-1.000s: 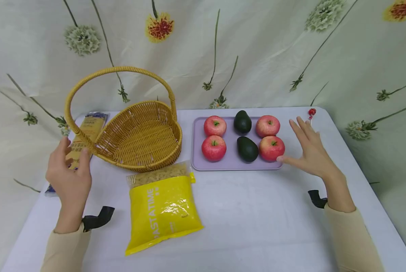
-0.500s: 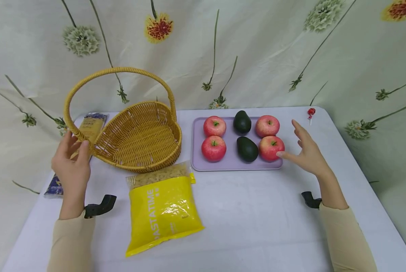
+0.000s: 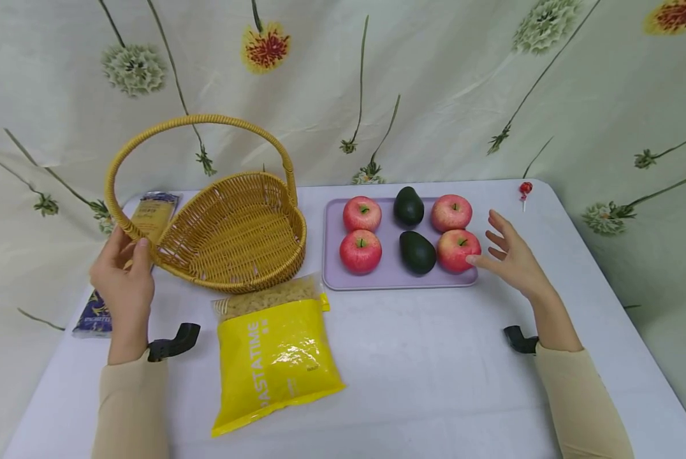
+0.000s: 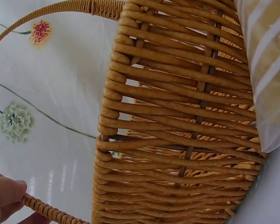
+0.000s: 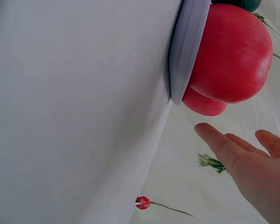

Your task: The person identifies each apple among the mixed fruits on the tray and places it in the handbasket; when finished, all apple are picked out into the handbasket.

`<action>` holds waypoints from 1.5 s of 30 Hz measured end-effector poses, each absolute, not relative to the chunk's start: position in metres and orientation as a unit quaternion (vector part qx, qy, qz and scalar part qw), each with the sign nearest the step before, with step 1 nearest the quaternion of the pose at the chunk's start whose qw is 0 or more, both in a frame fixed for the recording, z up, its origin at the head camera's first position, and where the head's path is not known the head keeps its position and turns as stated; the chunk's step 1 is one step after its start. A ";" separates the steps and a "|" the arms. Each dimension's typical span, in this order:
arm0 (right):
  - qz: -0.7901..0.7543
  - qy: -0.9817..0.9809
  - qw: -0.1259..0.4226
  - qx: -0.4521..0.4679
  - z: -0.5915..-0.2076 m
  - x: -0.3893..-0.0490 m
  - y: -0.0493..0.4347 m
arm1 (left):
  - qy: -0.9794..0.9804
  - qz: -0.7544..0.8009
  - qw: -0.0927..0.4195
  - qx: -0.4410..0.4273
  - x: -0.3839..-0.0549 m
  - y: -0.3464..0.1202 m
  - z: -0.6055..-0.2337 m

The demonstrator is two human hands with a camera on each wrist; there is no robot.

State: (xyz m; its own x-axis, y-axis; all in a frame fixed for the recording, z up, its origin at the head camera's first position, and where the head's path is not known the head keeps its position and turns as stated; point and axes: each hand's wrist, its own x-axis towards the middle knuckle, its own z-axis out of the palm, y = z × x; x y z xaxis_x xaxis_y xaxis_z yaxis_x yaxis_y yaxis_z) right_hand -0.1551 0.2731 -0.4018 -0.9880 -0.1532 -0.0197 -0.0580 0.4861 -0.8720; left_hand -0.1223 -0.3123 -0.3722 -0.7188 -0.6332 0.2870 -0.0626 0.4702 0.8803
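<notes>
A yellow-brown wicker basket [image 3: 234, 233] with a tall arched handle stands at the left of the table. My left hand [image 3: 122, 284] pinches the lower left end of that handle [image 4: 53, 212], thumb in front and fingers behind. On the right, my right hand [image 3: 512, 261] is spread beside a lilac tray [image 3: 372, 280], its thumb tip overlapping the front right apple [image 3: 458, 250] in the head view. From the right wrist view, the fingers [image 5: 219, 144] are apart from the apples, holding nothing. The tray bears several red apples and two dark avocados [image 3: 418, 252].
A yellow pasta bag [image 3: 280, 363] lies in front of the basket, its clear top right at the basket's base. Behind my left hand is a blue and yellow packet [image 3: 95, 315], partly hidden. A red lollipop [image 3: 525, 188] sits near the back right corner, by the floral cloth.
My left hand has moved up and right to the basket handle and taken hold of it. The right hand has drawn slightly left and down, its fingers bending a little.
</notes>
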 end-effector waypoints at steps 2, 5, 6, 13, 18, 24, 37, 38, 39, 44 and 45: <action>-0.510 0.857 0.049 -0.060 -0.402 -0.155 0.272 | -0.798 -0.470 0.306 0.221 -0.124 -0.312 -0.372; -0.510 0.857 0.049 -0.060 -0.402 -0.156 0.270 | -0.796 -0.470 0.308 0.223 -0.125 -0.313 -0.372; -0.509 0.857 0.050 -0.059 -0.403 -0.156 0.270 | -0.795 -0.472 0.308 0.223 -0.126 -0.313 -0.372; -0.496 0.864 0.065 -0.045 -0.405 -0.159 0.267 | -0.798 -0.467 0.313 0.218 -0.125 -0.312 -0.374; -0.493 0.865 0.074 -0.045 -0.405 -0.160 0.265 | -0.795 -0.471 0.310 0.224 -0.124 -0.311 -0.372; -0.492 0.866 0.079 -0.049 -0.407 -0.161 0.263 | -0.797 -0.470 0.301 0.229 -0.124 -0.310 -0.372; -0.466 0.879 0.091 -0.043 -0.410 -0.164 0.260 | -0.788 -0.483 0.294 0.243 -0.125 -0.311 -0.372; -0.465 0.880 0.092 -0.041 -0.410 -0.164 0.259 | -0.788 -0.482 0.293 0.245 -0.125 -0.311 -0.372; -0.464 0.880 0.092 -0.039 -0.410 -0.164 0.259 | -0.788 -0.482 0.294 0.245 -0.125 -0.311 -0.372; -0.458 0.884 0.090 -0.036 -0.410 -0.164 0.258 | -0.787 -0.481 0.291 0.253 -0.125 -0.311 -0.373; -0.455 0.885 0.089 -0.035 -0.410 -0.163 0.258 | -0.787 -0.481 0.292 0.254 -0.125 -0.311 -0.373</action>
